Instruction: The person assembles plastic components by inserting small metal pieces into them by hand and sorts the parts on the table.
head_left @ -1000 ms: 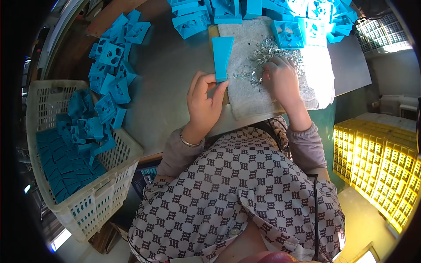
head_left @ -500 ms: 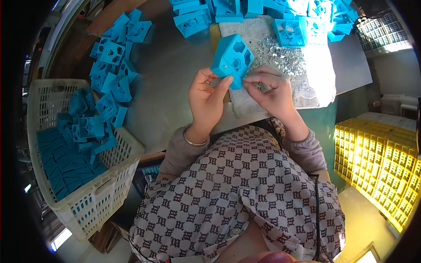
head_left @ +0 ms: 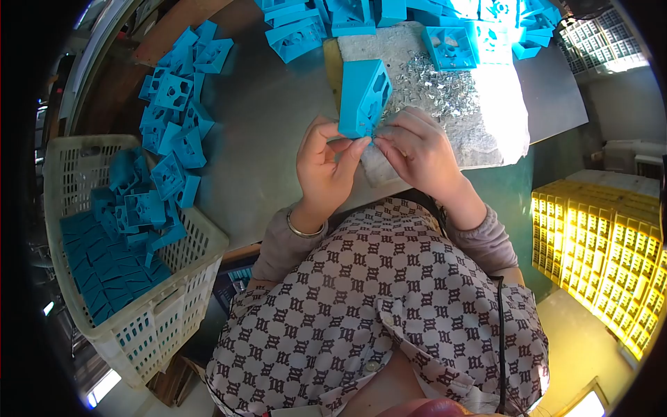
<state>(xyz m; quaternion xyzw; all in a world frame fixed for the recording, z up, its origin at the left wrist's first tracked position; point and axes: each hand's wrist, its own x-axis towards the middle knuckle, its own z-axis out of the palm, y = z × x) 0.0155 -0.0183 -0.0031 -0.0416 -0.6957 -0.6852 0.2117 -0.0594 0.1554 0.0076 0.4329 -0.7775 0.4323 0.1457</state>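
A blue plastic housing point(head_left: 361, 97) with cut-out holes is held upright above the table's near edge, its holed face turned to the right. My left hand point(head_left: 325, 163) pinches its lower end between thumb and fingers. My right hand point(head_left: 420, 149) is closed in a pinch against the housing's lower right edge; whatever is between those fingertips is too small to make out. Just beyond my right hand, many small shiny metal pieces point(head_left: 438, 87) lie scattered on a pale cloth point(head_left: 375, 45).
More blue housings point(head_left: 299, 35) are heaped along the table's far side, and another pile point(head_left: 174, 90) runs down the left. A white plastic crate point(head_left: 201, 267) at the left holds blue parts. Yellow stacked crates point(head_left: 597, 243) stand at the right.
The housing has turned, so its left side wall shows more and its holed face less. My right hand has moved slightly left and down, against its lower edge.
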